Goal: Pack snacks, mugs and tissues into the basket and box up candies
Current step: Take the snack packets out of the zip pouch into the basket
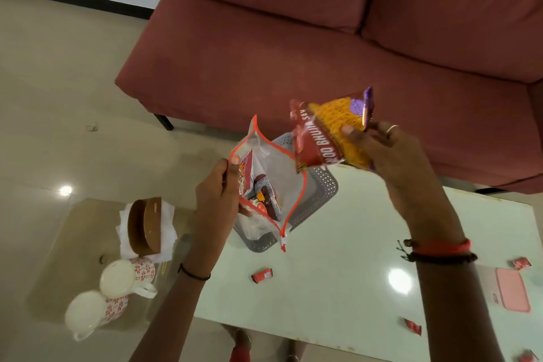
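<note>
— What of the left hand?
— Pinches the rim of a clear plastic zip pouch with orange-red edging, mouth gaping, right above the grey perforated plastic basket.
— And the right hand?
— Grips a red and yellow foil snack packet with thumb and curled fingers, above the basket, beside the pouch's mouth.
— Elsewhere?
— Left of the basket, white tissues in a brown holder and two white floral ceramic mugs; near its front, a small red wrapped candy.
</note>
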A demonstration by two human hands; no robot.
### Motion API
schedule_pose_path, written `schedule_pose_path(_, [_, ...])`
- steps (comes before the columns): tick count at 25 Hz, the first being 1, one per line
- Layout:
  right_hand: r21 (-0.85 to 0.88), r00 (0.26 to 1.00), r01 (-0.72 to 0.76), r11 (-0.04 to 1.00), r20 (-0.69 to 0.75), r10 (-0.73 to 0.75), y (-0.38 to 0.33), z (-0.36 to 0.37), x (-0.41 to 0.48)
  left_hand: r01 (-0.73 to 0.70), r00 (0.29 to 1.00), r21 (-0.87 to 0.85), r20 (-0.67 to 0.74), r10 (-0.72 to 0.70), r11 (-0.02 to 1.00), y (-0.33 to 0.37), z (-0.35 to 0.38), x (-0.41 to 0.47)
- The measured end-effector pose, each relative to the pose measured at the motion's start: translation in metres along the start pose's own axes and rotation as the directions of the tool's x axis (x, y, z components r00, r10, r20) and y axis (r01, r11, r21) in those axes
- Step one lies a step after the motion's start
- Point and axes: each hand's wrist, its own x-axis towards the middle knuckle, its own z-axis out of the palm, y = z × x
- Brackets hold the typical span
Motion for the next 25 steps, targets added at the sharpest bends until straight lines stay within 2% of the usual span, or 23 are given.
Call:
schedule_pose_path(3, [0.027,0.994,-0.039,0.999,-0.102,0.041,0.029,-0.005,0.045,0.015,1.0,-0.048,0.001,-0.015,0.999,-0.001,0.0,0.009])
schedule_pose_path(6, [0.023,0.986,-0.09,0.996,-0.137,0.092,0.076,-0.002,0.095,-0.013,1.0,-0.05,-0.018,0.012,0.999,-0.006,0.001,0.016])
schedule_pose_path(9, [-0.137,0.967,-0.171,0.976,-0.212,0.14,0.13,0.006,0.136,-0.034,0.999,-0.032,-0.012,0.034,0.999,-0.014,-0.001,0.025])
schedule_pose_path(11, [-0.349,0.951,-0.261,0.9,-0.254,0.178,0.168,0.015,0.155,-0.022,1.0,-0.032,-0.004,0.022,0.999,-0.018,-0.002,0.031])
schedule_pose_path(13, [-0.495,0.954,-0.292,0.818,-0.213,0.212,0.205,0.024,0.165,-0.02,1.0,-0.042,0.0,0.02,0.999,-0.021,-0.004,0.036])
schedule_pose_path(18, [-0.606,0.938,-0.344,0.717,-0.189,0.29,0.258,0.034,0.179,-0.015,1.0,-0.06,0.009,0.016,0.998,-0.029,-0.006,0.042])
schedule_pose_path(22, [-0.709,0.955,-0.292,0.642,-0.182,0.232,0.27,0.036,0.185,-0.019,0.999,-0.076,0.036,0.022,0.997,-0.028,-0.006,0.043])
schedule_pose_path(25, [-0.821,0.97,-0.242,0.516,-0.2,0.138,0.274,0.038,0.183,-0.02,0.999,-0.052,0.037,0.022,0.998,-0.027,-0.005,0.044])
